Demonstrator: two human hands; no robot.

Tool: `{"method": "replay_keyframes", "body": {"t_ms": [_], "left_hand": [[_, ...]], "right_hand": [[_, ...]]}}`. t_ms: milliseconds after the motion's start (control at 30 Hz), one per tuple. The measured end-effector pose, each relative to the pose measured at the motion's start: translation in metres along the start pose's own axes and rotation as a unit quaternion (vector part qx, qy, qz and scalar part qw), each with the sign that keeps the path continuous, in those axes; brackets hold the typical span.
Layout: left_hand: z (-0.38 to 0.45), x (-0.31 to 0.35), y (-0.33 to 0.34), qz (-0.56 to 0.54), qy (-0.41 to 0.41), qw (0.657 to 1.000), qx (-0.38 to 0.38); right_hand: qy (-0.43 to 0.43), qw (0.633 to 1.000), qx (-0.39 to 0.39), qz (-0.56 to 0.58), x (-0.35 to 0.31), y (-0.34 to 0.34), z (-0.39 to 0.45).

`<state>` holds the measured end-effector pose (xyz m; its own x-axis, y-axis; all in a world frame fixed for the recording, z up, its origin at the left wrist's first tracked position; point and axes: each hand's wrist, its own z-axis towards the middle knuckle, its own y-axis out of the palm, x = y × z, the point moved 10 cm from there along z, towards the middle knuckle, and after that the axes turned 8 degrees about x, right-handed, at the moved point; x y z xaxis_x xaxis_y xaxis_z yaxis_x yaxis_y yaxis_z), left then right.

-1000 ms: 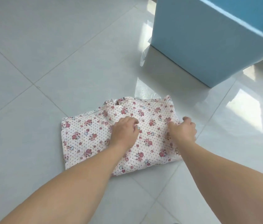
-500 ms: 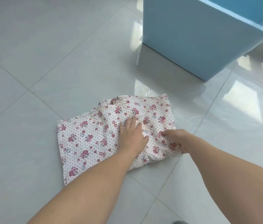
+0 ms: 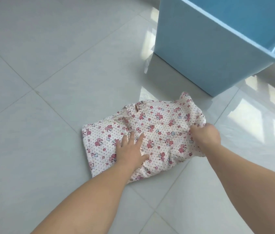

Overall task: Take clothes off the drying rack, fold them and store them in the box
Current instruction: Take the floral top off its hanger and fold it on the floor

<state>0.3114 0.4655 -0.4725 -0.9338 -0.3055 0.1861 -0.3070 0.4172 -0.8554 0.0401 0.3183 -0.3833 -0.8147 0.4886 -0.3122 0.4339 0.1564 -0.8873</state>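
Right hand [image 3: 205,135] lifted garment [image 3: 158,132] edge, fingertips hidden; left hand [image 3: 130,152] flat, pressing.

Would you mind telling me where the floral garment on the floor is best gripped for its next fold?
Probably the raised right edge of the floral garment, coming from the right: it bunches up off the tiles there, where the right hand pinches it. The left hand lies flat on the middle, seemingly as an anchor.

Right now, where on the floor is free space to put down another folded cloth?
Bare tiles lie left of the floral garment and between it and the blue box. Crowded: on the garment itself, where the left hand presses and the right hand grips.
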Motion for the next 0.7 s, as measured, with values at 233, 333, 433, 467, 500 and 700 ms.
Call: {"method": "replay_keyframes", "body": {"t_ms": [233, 333, 433, 467, 500, 700], "left_hand": [[0.020, -0.007, -0.021, -0.261, -0.087, 0.960, -0.050], [0.011, -0.030, -0.048, -0.462, -0.141, 0.875, -0.043], [-0.024, -0.063, -0.063, -0.633, -0.227, 0.734, -0.097], [-0.036, -0.077, -0.067, -0.680, -0.239, 0.683, -0.115], [-0.047, -0.089, -0.070, -0.719, -0.248, 0.637, -0.125], [-0.079, -0.163, -0.052, -0.765, -0.347, 0.542, 0.000]], "right_hand": [[-0.213, 0.976, -0.006, 0.045, -0.119, -0.003, -0.092], [-0.287, 0.955, -0.069, 0.029, -0.156, 0.014, -0.158], [-0.347, 0.930, -0.124, 0.000, -0.172, 0.038, -0.213], [-0.372, 0.918, -0.137, -0.021, -0.177, 0.049, -0.231], [-0.397, 0.905, -0.148, -0.043, -0.180, 0.063, -0.247], [-0.416, 0.866, -0.248, -0.128, -0.173, 0.147, -0.300]]}}
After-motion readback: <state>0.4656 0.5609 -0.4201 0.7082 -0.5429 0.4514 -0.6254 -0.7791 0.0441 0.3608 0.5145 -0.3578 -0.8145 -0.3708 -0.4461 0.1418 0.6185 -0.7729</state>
